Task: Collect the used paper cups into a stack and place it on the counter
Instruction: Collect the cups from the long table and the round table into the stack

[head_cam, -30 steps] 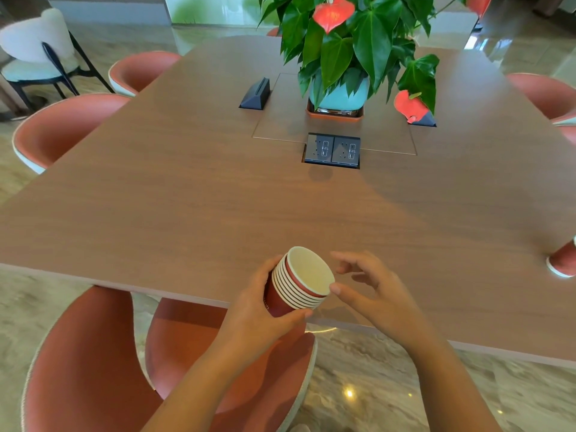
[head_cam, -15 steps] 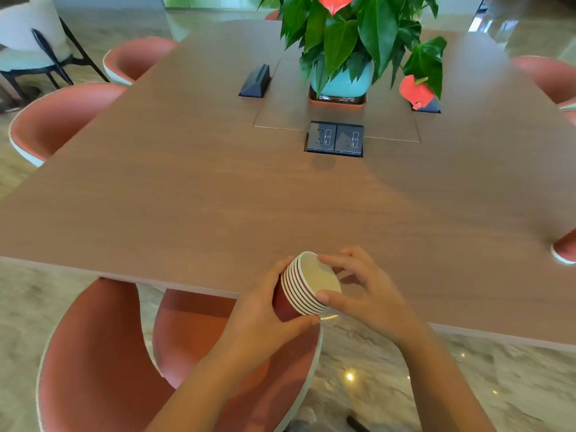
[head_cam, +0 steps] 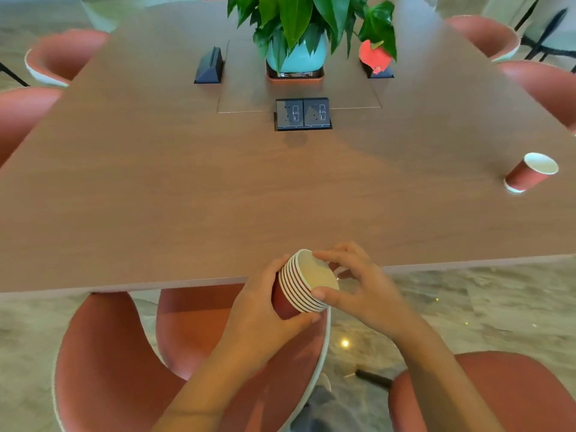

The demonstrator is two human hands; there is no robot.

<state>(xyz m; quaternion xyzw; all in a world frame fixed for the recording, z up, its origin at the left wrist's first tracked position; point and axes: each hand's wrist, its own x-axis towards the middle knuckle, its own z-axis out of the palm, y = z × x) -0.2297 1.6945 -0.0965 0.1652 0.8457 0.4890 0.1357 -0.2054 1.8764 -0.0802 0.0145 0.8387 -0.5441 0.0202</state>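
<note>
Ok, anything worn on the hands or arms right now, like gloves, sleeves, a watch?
No. The left hand and right hand are bare, no gloves or rings visible. The left forearm and right forearm are uncovered to the frame edge: no sleeve or watch.

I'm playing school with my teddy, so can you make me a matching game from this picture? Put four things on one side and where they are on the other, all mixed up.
Things
1. stack of red paper cups
2. single red paper cup
3. green leafy plant in a turquoise pot
4. black twin socket panel

Places
A. sunk into the brown wooden table, just in front of the pot
B. gripped by the left hand and right hand at the near table edge
C. alone, far right on the table
D. far middle of the table

Pairs: 1-B, 2-C, 3-D, 4-A
</note>
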